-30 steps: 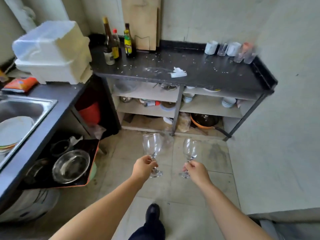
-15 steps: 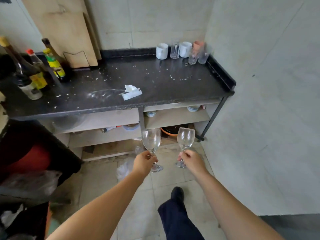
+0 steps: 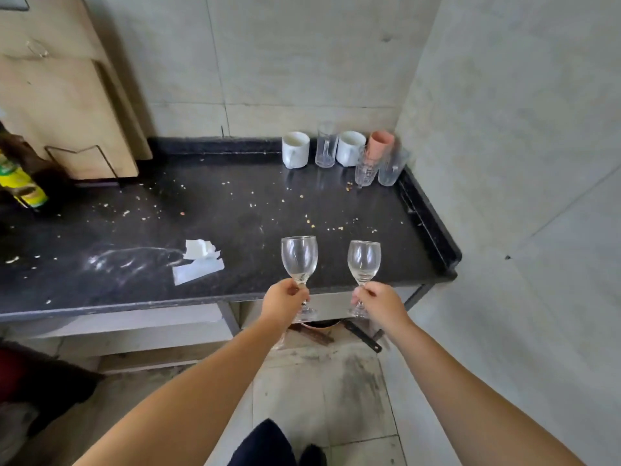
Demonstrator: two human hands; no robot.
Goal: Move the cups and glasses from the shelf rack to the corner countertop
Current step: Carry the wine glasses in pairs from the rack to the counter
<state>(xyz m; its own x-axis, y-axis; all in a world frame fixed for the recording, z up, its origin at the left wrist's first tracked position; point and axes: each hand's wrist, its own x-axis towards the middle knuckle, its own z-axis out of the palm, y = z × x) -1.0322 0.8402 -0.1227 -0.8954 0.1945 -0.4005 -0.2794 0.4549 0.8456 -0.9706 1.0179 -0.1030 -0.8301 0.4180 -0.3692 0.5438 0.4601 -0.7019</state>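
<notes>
Two wine glasses [image 3: 299,260] [image 3: 364,262] are held upright by their stems, clamped in the left hand [image 3: 282,302] and right hand [image 3: 381,304], arms outstretched at the countertop's [image 3: 235,213] near edge.

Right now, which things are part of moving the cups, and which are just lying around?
Part of the job: left wine glass, right wine glass, white mugs, tumblers, pink cup, countertop.

Just lying about: crumpled paper, bottle, cutting board.
</notes>
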